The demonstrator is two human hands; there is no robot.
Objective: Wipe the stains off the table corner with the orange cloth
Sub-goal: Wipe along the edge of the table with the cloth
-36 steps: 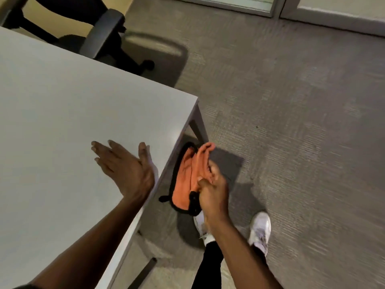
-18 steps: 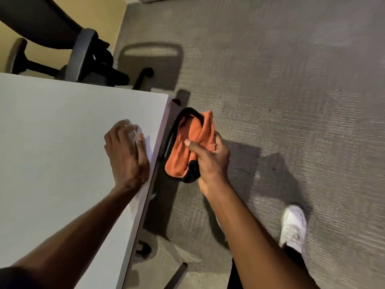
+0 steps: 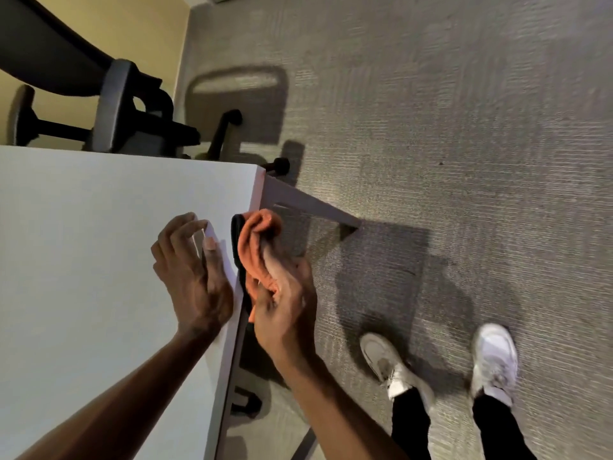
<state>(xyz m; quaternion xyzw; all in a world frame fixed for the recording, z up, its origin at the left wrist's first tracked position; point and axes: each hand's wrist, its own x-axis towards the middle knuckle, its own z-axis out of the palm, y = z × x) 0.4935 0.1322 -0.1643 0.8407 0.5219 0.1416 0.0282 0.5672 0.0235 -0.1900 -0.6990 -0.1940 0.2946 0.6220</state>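
The white table [image 3: 83, 260] fills the left, its corner at the upper middle. My left hand [image 3: 192, 273] rests on the tabletop near the right edge, fingers spread, holding nothing. My right hand [image 3: 282, 310] is just off that edge, closed on the bunched orange cloth [image 3: 257, 247], which has a black trim. The cloth's top end sits against the table's side edge, below the corner. No stains are discernible on the surface.
A black office chair [image 3: 126, 117] stands behind the table's far edge, near a yellow wall. A grey table leg [image 3: 308, 204] slants down from the corner. Grey carpet [image 3: 464, 127] lies to the right, with my two white shoes [image 3: 391, 363] on it.
My right hand has raised the cloth from beside the table up against its side edge. My left hand has slid along the tabletop toward the corner. The view has shifted closer to the corner.
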